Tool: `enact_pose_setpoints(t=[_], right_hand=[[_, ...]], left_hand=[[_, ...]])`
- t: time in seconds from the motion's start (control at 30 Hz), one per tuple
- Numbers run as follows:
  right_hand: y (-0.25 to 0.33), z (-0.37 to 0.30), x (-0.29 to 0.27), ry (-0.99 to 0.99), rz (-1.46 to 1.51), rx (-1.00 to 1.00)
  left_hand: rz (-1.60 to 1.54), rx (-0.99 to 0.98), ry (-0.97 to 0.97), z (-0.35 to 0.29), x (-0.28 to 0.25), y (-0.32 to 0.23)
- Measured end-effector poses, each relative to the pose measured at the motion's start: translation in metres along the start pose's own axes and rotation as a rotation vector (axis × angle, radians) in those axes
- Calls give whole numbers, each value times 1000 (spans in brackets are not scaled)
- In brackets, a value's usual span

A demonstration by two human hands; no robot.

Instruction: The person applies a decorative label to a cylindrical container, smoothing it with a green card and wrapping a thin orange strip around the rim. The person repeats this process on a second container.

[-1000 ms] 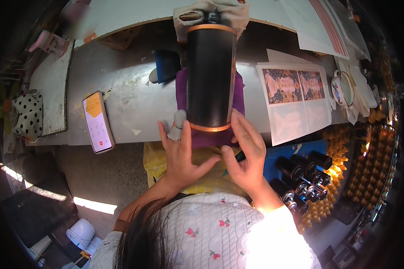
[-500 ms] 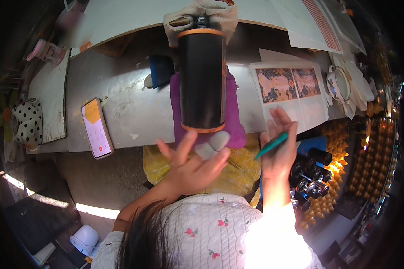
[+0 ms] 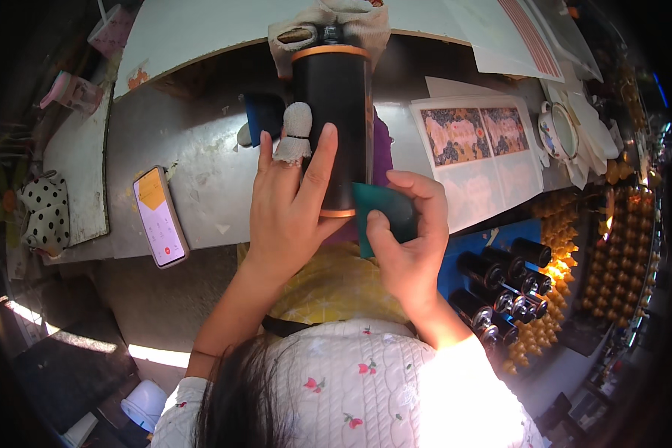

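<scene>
A tall black cylinder with orange rims [image 3: 340, 112] lies lengthwise on the grey worktable [image 3: 194, 172], over a purple cloth [image 3: 383, 160]. My left hand [image 3: 287, 205] rests flat on its left side, one finger wrapped in white tape. My right hand [image 3: 411, 246] pinches a teal flat scraper card [image 3: 381, 213] against the cylinder's near end. A white cloth [image 3: 328, 19] is bunched at the cylinder's far end.
A phone with a lit screen [image 3: 159, 216] lies at the left. Printed picture sheets [image 3: 474, 142] lie at the right. Several black bottles [image 3: 500, 284] stand in a blue tray at lower right, beside rows of orange caps [image 3: 597, 246]. A spotted pouch [image 3: 45, 213] sits far left.
My left hand moved up from below the cylinder and now lies along its side. My right hand brought the teal card in from the right to the cylinder's near end.
</scene>
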State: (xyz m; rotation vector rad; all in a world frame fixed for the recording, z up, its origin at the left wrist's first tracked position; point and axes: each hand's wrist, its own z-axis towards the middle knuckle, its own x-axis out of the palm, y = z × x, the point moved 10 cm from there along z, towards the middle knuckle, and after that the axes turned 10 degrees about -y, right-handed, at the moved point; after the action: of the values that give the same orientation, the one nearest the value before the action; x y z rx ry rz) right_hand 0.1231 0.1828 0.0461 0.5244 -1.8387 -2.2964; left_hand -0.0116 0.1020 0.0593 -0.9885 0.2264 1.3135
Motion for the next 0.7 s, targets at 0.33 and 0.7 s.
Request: enact_pose_setpoints(t=[0.33, 0.7], right_hand=[[-9, -5, -6, -42, 20, 26], [-21, -6, -13, -72, 50, 73]], left_hand=[[42, 46, -9, -2, -2, 1], [115, 129, 22, 2, 4, -1]])
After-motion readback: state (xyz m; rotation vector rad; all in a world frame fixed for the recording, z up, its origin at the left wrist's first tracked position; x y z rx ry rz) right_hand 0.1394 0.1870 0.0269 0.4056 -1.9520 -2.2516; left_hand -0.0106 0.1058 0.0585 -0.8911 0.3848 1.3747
